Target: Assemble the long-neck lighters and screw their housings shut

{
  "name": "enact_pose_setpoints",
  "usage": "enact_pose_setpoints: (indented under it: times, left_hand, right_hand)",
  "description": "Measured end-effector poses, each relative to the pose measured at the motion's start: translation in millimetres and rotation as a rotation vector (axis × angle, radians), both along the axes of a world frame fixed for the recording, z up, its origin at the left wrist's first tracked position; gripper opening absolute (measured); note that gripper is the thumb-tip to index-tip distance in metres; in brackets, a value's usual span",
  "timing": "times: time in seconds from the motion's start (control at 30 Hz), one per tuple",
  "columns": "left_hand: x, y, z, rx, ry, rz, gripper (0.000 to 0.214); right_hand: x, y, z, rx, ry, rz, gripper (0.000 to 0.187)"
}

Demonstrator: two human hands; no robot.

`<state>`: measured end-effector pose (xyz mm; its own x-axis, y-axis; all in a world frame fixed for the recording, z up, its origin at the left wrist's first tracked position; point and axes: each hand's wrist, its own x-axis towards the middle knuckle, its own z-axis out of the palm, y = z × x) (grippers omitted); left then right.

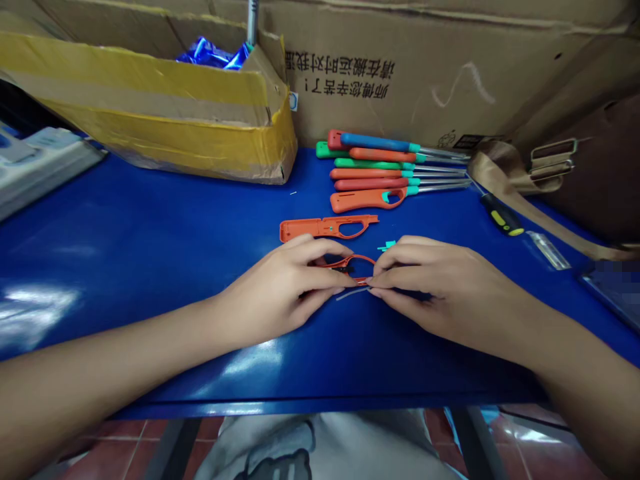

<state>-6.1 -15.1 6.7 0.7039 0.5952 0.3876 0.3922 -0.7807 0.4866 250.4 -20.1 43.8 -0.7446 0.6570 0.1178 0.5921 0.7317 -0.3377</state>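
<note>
Two hands, left hand (287, 283) and right hand (433, 287), pinch an orange lighter shell (356, 265); another shell half (325, 228) lies at 12 o'clock.

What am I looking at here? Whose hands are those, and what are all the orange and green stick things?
The picture comes from a camera worn on a person's head, looking down, so you see their own two arms reaching forward. The left hand and the right hand meet in the middle and together pinch a small orange plastic piece over a blue table. Just beyond it lies an orange half shell, shaped like a handle with a finger hole. Farther back is a row of long lighters with orange, green and blue handles and thin metal tubes. To the right lies a screwdriver with a black and yellow grip. On the left sits a cardboard box with yellow tape.
</note>
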Motion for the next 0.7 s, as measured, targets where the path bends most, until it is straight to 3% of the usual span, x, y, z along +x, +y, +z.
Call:
enact_pose_setpoints:
  times: [0.37, 0.7]
  left_hand:
    - [1.6, -0.8, 4.1, 0.013, 0.029, 0.0, 0.028]
    - [-0.2, 0.3, 0.8, 0.018, 0.052, -0.012, 0.031]
  right_hand:
    - [-1.8, -1.4, 2.1, -0.132, 0.059, -0.099, 0.021]
    - [0.1, -1.8, 1.2, -0.104, 0.083, -0.087, 0.021]
